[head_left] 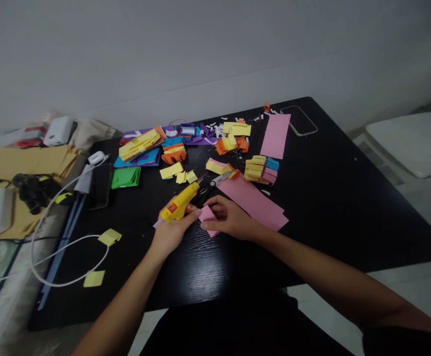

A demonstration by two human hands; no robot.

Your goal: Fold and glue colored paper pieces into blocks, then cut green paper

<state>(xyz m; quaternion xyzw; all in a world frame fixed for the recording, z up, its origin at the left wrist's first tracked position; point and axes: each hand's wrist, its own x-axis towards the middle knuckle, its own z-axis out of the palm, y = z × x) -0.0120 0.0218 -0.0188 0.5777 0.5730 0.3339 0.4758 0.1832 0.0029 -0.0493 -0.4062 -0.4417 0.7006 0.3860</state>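
Observation:
My left hand (pixel 172 230) is closed around a yellow glue gun (pixel 180 202), whose nozzle points up and to the right. My right hand (pixel 230 217) pinches a small folded pink paper (pixel 210 221) between thumb and fingers. The left fingertips reach the left edge of that paper. Just beyond the hands lie scissors (pixel 218 179) with light handles. Long pink paper strips (pixel 254 202) rest on the black table, right of the scissors and behind my right hand.
Stacks of yellow (pixel 141 144), green (pixel 126 177) and mixed folded papers (pixel 256 169) cover the table's back half. A phone (pixel 99 185) and a looped white cable (pixel 33 237) lie left. Another phone or frame (pixel 300 120) is at the back right, near a white chair (pixel 411 141).

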